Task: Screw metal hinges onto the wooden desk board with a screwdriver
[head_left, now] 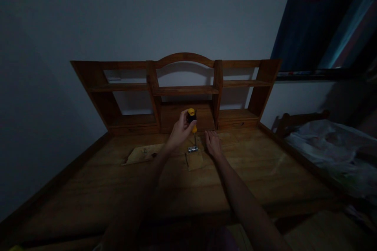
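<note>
My left hand (pixel 180 131) is closed around the yellow and black handle of a screwdriver (pixel 193 122). The shaft points down, and its tip meets a small shiny metal piece (pixel 193 149), perhaps a hinge; the exact contact is too small to make out. That piece sits at the far edge of a small square of cardboard (pixel 194 160) on the wooden desk (pixel 250 172). To the right of the screwdriver, my right hand (pixel 213 143) lies on the desktop with its fingers stretched forward, holding nothing that I can see.
A torn, longer strip of cardboard (pixel 143 153) lies left of the metal piece. Along the back of the desk stands a wooden shelf unit (pixel 185 91) against the wall. At the right are a chair back (pixel 303 117) and white plastic bags (pixel 326 141). The room is dim.
</note>
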Motion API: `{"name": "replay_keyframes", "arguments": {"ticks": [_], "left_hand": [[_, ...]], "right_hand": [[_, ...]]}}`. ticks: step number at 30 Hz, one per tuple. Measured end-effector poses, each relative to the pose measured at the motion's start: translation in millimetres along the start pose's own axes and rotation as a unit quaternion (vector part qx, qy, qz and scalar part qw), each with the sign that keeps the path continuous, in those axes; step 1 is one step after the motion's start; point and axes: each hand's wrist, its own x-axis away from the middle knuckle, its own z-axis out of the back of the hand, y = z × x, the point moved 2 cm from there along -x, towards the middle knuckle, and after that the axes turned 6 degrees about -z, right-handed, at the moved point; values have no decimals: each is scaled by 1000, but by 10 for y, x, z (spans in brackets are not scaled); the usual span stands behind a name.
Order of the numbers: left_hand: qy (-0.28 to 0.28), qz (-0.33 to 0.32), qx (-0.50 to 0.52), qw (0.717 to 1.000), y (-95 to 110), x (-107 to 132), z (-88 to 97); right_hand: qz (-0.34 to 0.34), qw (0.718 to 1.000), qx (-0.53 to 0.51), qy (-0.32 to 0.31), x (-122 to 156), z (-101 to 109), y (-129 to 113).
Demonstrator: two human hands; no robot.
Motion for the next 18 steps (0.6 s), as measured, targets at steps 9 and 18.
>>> {"name": "replay_keyframes", "arguments": {"ticks": [9,18], "left_hand": [[-161,-135,-236,949,425,-562,32],[-186,-107,-312,926,426,-472,72]], "right_hand": [[-6,1000,-1,12,9,11,-27],[-22,1000,3,7,1,-2,-9]]}}
